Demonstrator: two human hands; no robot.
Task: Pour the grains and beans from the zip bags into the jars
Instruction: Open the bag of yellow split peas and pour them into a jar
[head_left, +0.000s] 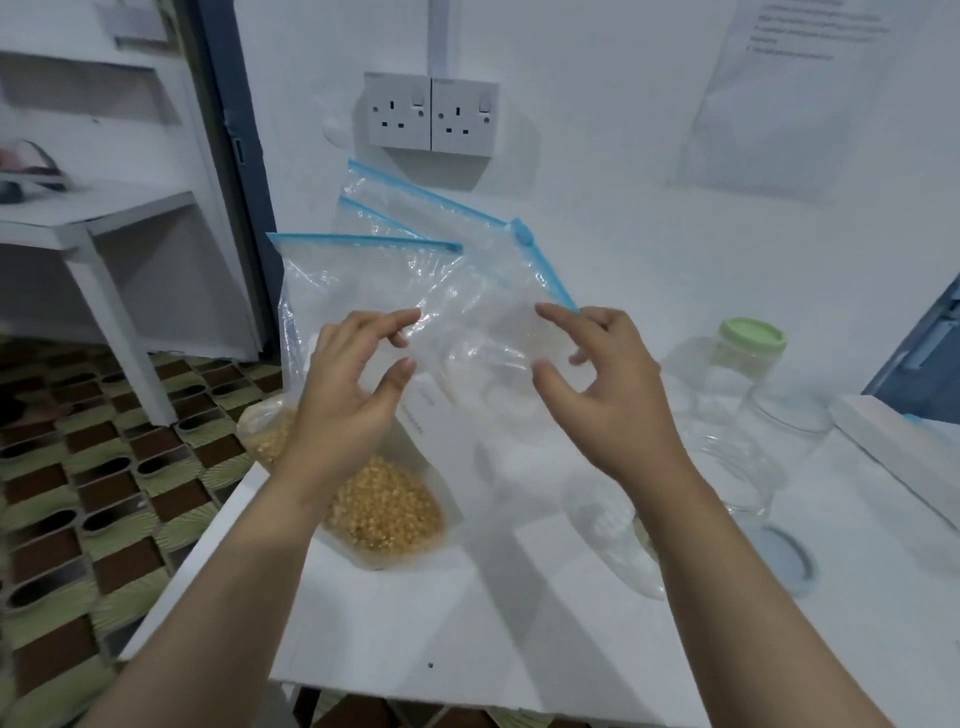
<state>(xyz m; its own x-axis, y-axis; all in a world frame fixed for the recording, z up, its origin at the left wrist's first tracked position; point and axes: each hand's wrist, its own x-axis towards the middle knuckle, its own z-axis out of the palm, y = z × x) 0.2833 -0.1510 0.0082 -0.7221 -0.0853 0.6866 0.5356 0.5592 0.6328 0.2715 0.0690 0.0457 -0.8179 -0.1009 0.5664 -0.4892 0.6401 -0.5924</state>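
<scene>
Three empty clear zip bags (467, 291) with blue zip strips are fanned out in the air above the white table (415, 613). My left hand (348, 395) pinches their lower left part between thumb and fingers. My right hand (602, 395) pinches the lower right corner, just under a blue strip. A zip bag of yellow grains (384, 514) lies on the table below my left wrist. At the right stand a clear jar with a green lid (748, 348) and an open clear jar (763, 457). Another clear container (608, 525) shows blurred under my right forearm.
A round lid (792, 561) lies on the table at the right, next to a white board (893, 457). A double wall socket (431, 111) sits behind the bags. The table's left edge drops to a patterned floor (78, 493); white shelves (104, 218) stand at far left.
</scene>
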